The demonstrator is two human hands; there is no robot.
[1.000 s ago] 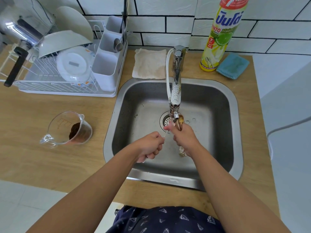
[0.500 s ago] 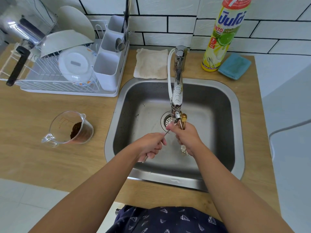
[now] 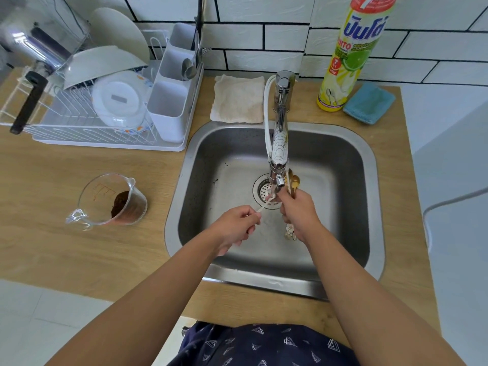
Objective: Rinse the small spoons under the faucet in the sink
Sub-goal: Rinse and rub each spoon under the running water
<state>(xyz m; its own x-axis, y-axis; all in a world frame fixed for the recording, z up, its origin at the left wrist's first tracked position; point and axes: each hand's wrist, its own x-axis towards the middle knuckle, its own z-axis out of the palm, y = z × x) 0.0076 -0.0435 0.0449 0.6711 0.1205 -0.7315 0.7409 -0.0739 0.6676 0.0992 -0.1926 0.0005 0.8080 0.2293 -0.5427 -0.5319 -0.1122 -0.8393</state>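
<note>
Both my hands curled, forearms reaching forward.
My left hand (image 3: 232, 225) pinches something thin; my right hand (image 3: 298, 210) grips closed, close beside it.

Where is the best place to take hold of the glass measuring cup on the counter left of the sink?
Grip the measuring cup by its clear handle, coming from the front-left. The handle juts toward the counter's near edge, away from the sink, and the cup stands upright with brown powder inside.
</note>
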